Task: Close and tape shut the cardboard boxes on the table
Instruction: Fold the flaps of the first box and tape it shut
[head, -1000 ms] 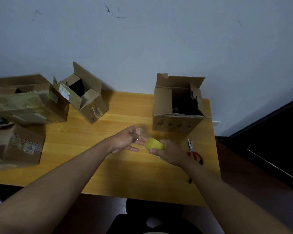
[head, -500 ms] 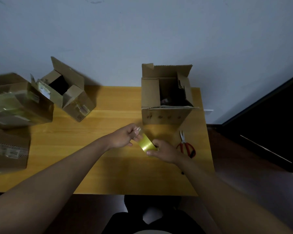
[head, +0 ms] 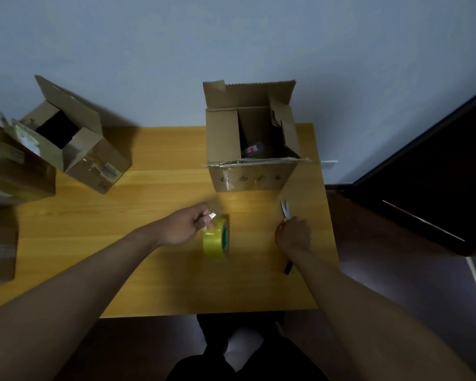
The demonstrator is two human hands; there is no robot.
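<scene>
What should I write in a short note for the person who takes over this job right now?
Left hand pinches the loose end of the tape; the tape roll stands on the table.
Right hand has its grip on the scissors, still lying on the table.
Done: tape end pulled free.
Left: both open boxes, the near one and the left one, are neither closed nor taped.

The right hand (head: 294, 234) has left the tape roll (head: 215, 239) and now grips the scissors (head: 285, 211).
</scene>
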